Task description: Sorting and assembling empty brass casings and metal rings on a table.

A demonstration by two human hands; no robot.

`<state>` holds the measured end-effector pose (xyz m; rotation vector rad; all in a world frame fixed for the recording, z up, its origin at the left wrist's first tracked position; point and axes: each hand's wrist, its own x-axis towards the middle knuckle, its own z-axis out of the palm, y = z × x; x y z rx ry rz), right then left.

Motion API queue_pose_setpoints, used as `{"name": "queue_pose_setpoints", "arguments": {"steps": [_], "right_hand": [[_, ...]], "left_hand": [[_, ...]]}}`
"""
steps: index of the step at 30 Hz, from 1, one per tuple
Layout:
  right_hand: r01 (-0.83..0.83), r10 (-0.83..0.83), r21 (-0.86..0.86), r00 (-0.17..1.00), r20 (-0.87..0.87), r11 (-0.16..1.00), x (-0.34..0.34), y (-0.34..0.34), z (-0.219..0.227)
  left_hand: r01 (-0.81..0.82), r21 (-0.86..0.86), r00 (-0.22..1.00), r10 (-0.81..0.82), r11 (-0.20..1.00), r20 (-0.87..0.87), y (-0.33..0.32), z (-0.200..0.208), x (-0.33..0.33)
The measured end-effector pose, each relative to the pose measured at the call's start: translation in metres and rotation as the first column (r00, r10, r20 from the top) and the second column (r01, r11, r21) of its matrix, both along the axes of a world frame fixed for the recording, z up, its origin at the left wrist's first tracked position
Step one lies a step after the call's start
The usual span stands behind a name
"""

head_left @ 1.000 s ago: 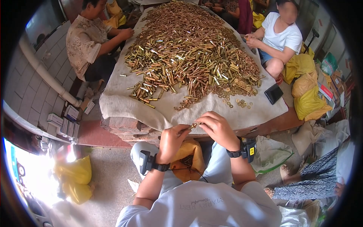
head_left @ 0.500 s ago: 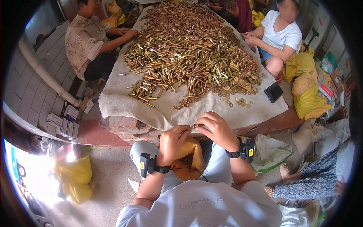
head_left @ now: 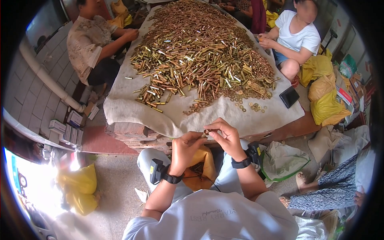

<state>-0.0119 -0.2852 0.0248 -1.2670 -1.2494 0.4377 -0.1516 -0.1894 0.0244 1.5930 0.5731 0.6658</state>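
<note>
Cloth-covered table (head_left: 224,116) carries one large heap of brass tubes (head_left: 200,60), far too many to count, with loose brass rings (head_left: 256,107) at its near edge and one dark phone (head_left: 289,97). Two other people sit alongside. Left hand (head_left: 185,149) and right hand (head_left: 226,136) meet over the lap, fingertips pinching one small brass piece (head_left: 207,131); its shape is hard to make out.

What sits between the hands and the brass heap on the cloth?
Nothing visible. Both the left hand and the right hand pinch a small brass piece at the near table edge. Between them and the heap lies only bare cloth, with a few loose rings off to the right.
</note>
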Motion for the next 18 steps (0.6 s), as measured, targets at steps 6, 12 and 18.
{"name": "queue_pose_setpoints", "arguments": {"steps": [6,12,18], "right_hand": [[0.056,-0.001,0.093,0.860,-0.510,0.994,-0.030,0.009,0.002],[0.090,-0.047,0.069,0.882,-0.469,0.994,-0.025,0.006,-0.015],[0.002,0.023,0.056,0.892,-0.451,0.998,-0.031,0.006,-0.010]], "left_hand": [[0.011,0.025,0.999,-0.012,1.000,0.030,-0.003,-0.008,0.002],[-0.013,-0.188,0.984,0.046,0.982,0.169,0.001,-0.010,0.004],[-0.054,-0.119,0.992,0.067,0.991,0.110,0.007,-0.001,0.003]]}}
